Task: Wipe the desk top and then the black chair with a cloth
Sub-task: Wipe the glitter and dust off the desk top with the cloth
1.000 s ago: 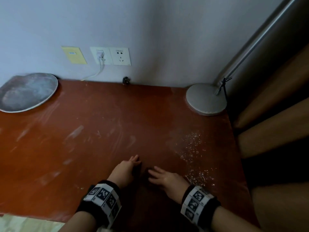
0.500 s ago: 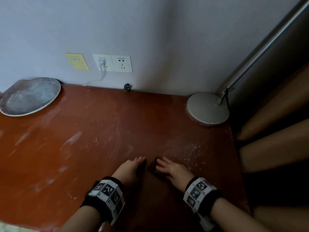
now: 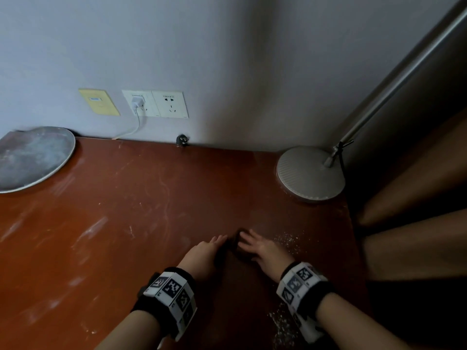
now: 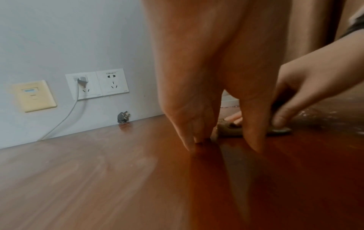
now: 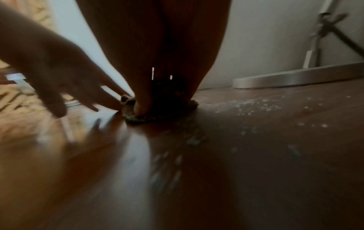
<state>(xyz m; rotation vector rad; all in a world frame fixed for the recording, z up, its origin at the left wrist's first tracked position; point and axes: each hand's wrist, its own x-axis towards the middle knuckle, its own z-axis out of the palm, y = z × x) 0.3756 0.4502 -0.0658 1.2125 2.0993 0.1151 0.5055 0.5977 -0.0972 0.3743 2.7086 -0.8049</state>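
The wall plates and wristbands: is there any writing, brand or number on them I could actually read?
No text can be read.
Right socket plate: small print along its top, too small to read.
Yellow wall plate: a small bluish label, blurred.
Left wristband and right wristband: black-and-white square code patterns with tiny marks beside them, nothing legible.

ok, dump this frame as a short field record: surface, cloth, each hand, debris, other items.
surface: reddish-brown wooden desk top, smeared with dust
cloth: small dark cloth, flat on desk between the hands
left hand: fingers straight, tips on desk beside cloth
right hand: fingers pressing on cloth
debris: white crumbs, right of right hand
other: round grey lamp base; round grey tray; white wall sockets
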